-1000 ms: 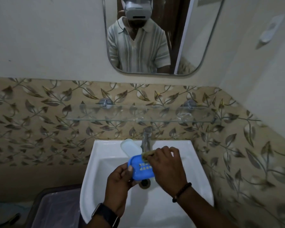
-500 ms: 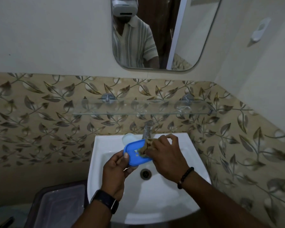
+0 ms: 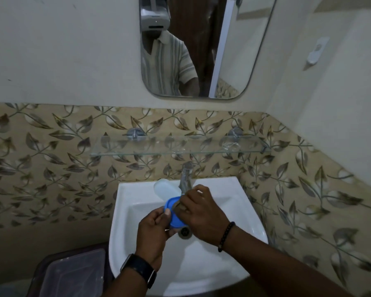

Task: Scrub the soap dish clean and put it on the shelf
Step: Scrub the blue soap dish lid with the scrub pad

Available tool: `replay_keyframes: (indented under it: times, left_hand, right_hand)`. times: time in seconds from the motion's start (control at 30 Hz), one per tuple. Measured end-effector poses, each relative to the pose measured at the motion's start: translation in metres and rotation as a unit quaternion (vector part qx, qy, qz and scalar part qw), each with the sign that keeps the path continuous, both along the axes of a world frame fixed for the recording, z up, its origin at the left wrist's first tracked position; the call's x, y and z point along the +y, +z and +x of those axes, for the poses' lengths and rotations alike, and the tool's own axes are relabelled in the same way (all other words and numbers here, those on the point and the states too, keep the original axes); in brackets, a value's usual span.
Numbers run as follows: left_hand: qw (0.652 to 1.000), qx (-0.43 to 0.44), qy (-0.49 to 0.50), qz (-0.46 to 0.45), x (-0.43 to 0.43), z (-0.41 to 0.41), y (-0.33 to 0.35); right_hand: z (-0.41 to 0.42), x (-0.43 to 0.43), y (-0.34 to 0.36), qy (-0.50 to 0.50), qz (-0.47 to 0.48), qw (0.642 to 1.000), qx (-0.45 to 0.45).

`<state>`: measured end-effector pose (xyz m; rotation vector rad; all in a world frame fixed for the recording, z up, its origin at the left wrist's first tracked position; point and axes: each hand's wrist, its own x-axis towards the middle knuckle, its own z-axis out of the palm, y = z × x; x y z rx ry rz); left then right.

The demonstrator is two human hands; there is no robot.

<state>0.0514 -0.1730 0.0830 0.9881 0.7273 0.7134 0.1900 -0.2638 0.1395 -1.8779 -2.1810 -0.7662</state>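
Over the white sink (image 3: 240, 213) I hold a blue soap dish (image 3: 173, 213), tilted on its edge. My left hand (image 3: 154, 234) grips its left rim from below. My right hand (image 3: 201, 217) presses a brownish scrub pad (image 3: 180, 207) against the dish's inner face and covers most of it. A glass shelf (image 3: 137, 146) is fixed to the tiled wall above the tap, with nothing on its left and middle. A pale translucent lid or tray (image 3: 166, 187) lies on the sink's back ledge.
A chrome tap (image 3: 186, 175) stands behind my hands. The drain (image 3: 185, 232) is just below the dish. A clear round item (image 3: 231, 146) sits on the shelf's right end. A lidded bin (image 3: 73, 275) stands at lower left. A mirror (image 3: 201, 50) hangs above.
The dish has turned from lying flat to standing steeply on edge. My right hand with the pad has moved further over it. The camera view shifted slightly.
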Motion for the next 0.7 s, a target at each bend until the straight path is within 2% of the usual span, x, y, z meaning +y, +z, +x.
replay_keyframes:
  times: [0.1,0.23,0.47,0.53,0.6,0.63,0.7]
  left_hand:
    - [1.000,-0.001,0.004,0.005,-0.003,0.010,0.009]
    - [0.998,-0.023,0.049,0.025,0.003,0.012,0.017]
    - [0.990,-0.042,0.126,0.043,0.001,0.028,0.023]
    - [0.990,-0.040,0.129,0.042,-0.003,0.034,0.020]
    - [0.991,-0.035,0.127,0.035,-0.006,0.037,0.015]
    - [0.991,-0.035,0.127,0.030,-0.007,0.038,0.014]
    - [0.992,-0.039,0.116,0.027,-0.008,0.037,0.013]
  right_hand:
    - [0.011,0.004,0.001,0.005,0.018,1.000,-0.016]
    - [0.039,-0.004,0.011,-0.095,0.021,0.995,-0.008]
    - [0.010,-0.002,0.018,-0.240,-0.126,0.951,0.147]
    - [-0.002,0.000,0.019,-0.225,-0.145,0.939,0.214]
    - [-0.017,-0.001,0.018,-0.160,-0.144,0.933,0.288]
    - [-0.022,-0.003,0.015,-0.125,-0.138,0.936,0.297]
    - [-0.017,-0.009,0.010,-0.095,-0.095,0.963,0.234]
